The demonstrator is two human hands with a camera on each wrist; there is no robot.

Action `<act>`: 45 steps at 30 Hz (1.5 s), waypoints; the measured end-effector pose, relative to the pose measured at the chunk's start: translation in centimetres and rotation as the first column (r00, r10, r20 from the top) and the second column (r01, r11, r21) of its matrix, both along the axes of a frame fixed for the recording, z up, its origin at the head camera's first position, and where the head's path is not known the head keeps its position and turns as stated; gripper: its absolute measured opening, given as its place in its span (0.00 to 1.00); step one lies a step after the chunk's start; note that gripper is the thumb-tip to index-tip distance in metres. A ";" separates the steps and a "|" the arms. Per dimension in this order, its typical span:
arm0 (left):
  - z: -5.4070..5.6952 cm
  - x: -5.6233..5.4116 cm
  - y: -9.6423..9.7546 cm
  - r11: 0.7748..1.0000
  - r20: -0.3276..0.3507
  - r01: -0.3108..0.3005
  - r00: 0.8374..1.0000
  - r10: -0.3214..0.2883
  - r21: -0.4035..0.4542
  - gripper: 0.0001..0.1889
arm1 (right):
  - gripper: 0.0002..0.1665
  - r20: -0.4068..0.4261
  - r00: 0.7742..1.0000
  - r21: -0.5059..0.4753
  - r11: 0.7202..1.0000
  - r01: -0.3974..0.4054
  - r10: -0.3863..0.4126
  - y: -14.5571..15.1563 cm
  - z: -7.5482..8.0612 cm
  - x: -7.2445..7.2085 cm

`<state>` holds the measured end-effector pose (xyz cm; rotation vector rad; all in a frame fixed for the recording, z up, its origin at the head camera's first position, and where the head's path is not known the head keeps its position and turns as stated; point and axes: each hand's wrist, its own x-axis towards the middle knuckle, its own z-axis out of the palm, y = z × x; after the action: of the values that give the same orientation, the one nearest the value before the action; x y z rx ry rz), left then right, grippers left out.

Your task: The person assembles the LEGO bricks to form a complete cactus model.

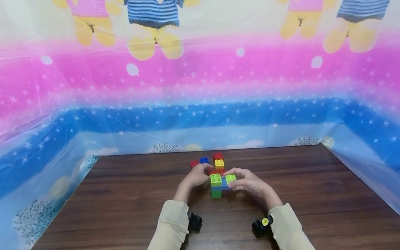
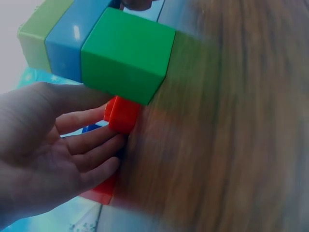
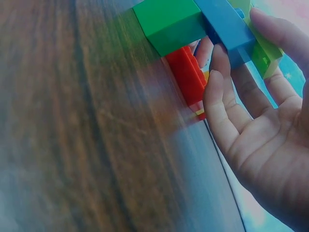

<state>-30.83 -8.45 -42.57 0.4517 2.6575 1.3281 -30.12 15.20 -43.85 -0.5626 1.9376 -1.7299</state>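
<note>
A stack of building blocks stands at the middle of the table, with a dark green block (image 1: 216, 193) at its base. Across it lies a blue block (image 2: 77, 41) that juts out to the right. On top are a left light green block (image 1: 215, 179) and a right light green block (image 1: 231, 178). My right hand (image 1: 251, 182) pinches that right block at the overhanging end, thumb against it, other fingers around the blue block's end. My left hand (image 1: 199, 174) is at the stack's left side, thumb along it, fingers loosely extended beside a red block (image 2: 124, 115).
Behind the stack stand a yellow block (image 1: 219, 164), a rear red block (image 1: 218, 156), a small blue block (image 1: 204, 160) and another red block (image 1: 194, 163). The brown wooden table (image 1: 134, 187) meets a printed cloth backdrop (image 1: 200, 118) at the back and sides.
</note>
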 end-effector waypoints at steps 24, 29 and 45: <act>-0.9 -0.1 -0.5 0.996 -0.011 -0.088 0.996 0.088 0.031 0.15 | 0.21 -0.005 1.000 -0.010 1.000 -0.014 0.014 -0.2 -0.2 0.1; -0.3 0.1 -1.0 0.992 0.014 -0.103 0.995 0.103 0.072 0.17 | 0.25 -0.027 1.000 0.005 1.000 -0.016 0.016 -0.1 0.3 0.0; 0.4 0.8 -2.2 0.959 0.074 -0.162 0.986 0.149 0.232 0.16 | 0.26 -0.043 0.999 0.041 0.999 0.007 -0.005 0.0 0.1 0.0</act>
<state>-30.06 -10.62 -42.15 0.2295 2.5440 1.6887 -30.11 15.15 -43.78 -0.5843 2.0018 -1.6910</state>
